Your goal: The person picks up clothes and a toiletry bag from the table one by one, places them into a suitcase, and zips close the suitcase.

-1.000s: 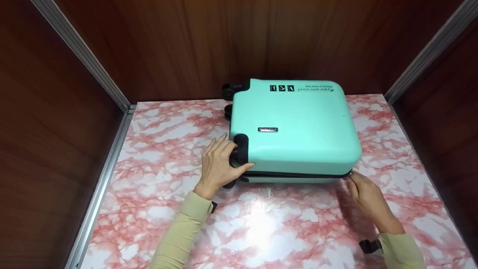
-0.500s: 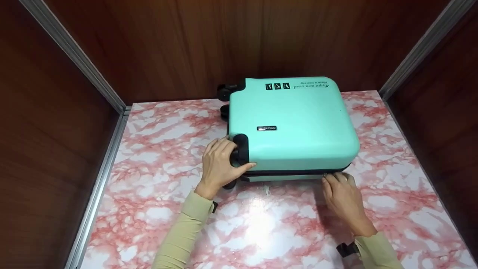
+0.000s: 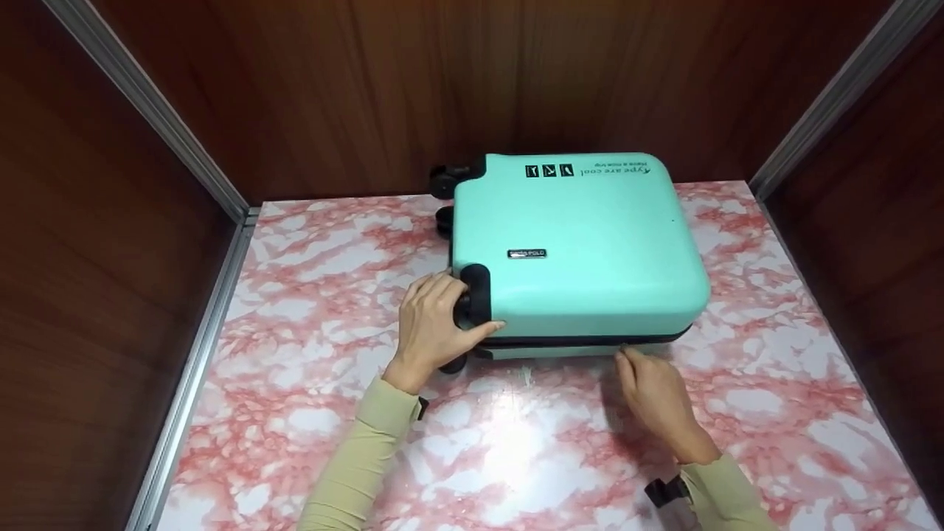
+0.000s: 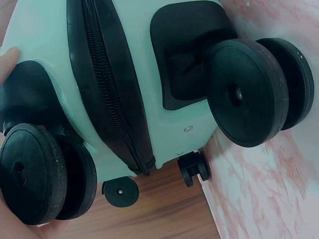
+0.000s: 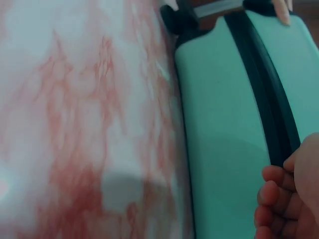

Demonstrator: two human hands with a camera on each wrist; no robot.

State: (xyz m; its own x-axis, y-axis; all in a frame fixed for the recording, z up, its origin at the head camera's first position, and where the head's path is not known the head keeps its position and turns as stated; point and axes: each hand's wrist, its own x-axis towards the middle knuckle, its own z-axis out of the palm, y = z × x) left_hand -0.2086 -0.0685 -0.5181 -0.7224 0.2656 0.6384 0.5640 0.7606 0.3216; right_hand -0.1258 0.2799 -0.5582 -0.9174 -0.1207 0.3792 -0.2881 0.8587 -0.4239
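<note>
A mint-green hard-shell suitcase (image 3: 582,236) lies flat on the pink-and-white marbled surface, its wheels to the left. My left hand (image 3: 431,324) grips the near wheel corner, thumb along the side and fingers over the wheel (image 4: 32,174). Around the suitcase's side runs a black zipper (image 4: 107,74); its teeth show closed in the left wrist view. At the front side, right of the middle, my right hand (image 3: 656,391) pinches at the zipper, thumb against curled fingers (image 5: 269,191). The zipper pull itself is hidden in that grip.
Dark wood panels (image 3: 457,88) stand behind and on both sides, with metal rails (image 3: 195,354) along the corners. The suitcase's far wheels (image 3: 444,181) come close to the back panel. Marbled surface (image 3: 310,258) extends left, right and in front of it.
My right hand has slid leftward along the zipper, from the suitcase's near right corner to its front side. The left hand keeps its grip on the wheel corner.
</note>
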